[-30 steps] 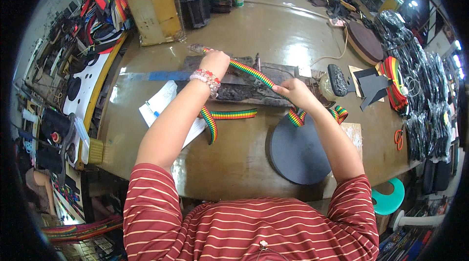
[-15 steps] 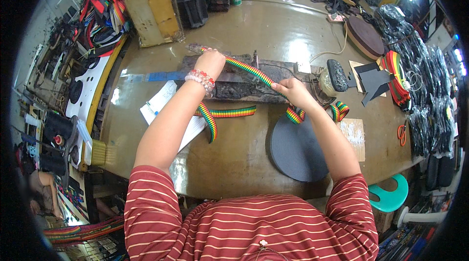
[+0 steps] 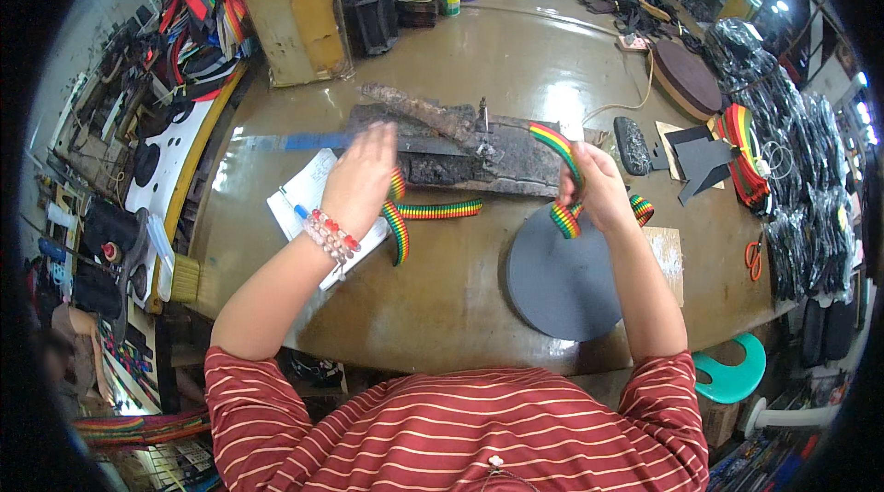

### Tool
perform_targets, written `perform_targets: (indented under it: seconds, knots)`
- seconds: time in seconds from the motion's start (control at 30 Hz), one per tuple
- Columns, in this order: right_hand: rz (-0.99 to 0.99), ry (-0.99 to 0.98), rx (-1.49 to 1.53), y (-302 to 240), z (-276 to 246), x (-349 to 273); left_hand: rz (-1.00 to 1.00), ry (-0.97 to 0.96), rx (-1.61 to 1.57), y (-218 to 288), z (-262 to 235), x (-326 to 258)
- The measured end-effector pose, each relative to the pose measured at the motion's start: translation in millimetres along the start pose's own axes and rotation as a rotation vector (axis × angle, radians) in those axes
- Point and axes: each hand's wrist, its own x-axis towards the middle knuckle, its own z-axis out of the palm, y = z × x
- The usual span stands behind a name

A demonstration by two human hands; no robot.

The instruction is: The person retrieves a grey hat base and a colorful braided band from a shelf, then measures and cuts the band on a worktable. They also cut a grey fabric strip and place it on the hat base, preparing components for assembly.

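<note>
A right hand (image 3: pixel 597 186) grips a red, yellow and green striped strap (image 3: pixel 556 144) between thumb and fingers, its free end arching up before a scorched dark block (image 3: pixel 520 160) on a brown worktable (image 3: pixel 442 317). The left hand (image 3: pixel 362 174), fingers straight and side by side, reaches to the block's near left edge; whether it holds anything cannot be told, its palm being hidden. Shorter striped lengths (image 3: pixel 440 211) lie just beside it, and its arm covers part of a written sheet (image 3: pixel 296 188). A rough brown bar (image 3: pixel 419 111) crosses the block near a small upright metal piece (image 3: pixel 483 116). Loops of the strap overhang a grey disc (image 3: pixel 564 280) (the right forearm hides its edge). Farther right are a black pad (image 3: pixel 633 146), orange-handled scissors (image 3: pixel 754 261) and plastic-wrapped stacks (image 3: pixel 810 169).
</note>
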Motion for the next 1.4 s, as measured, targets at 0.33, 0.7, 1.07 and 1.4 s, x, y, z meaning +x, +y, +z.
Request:
perform_targets:
  seconds: [0.33,0.7,1.07,1.4]
  knots:
    - [-0.051,0.163,-0.371,-49.6,59.8,33.8,-0.012,0.038,0.270,7.2,-93.6,8.6]
    - [0.047,-0.179,-0.301,-61.2,79.8,33.7,0.421,0.555,-0.391,15.3,-86.1,53.4]
    - [0.181,-0.296,-0.724,-51.9,39.4,62.6,0.338,0.596,-0.028,-47.9,14.0,107.5]
    - [0.090,-0.322,-0.404,-29.9,2.8,51.7,0.142,0.195,0.372,27.9,96.0,71.3]
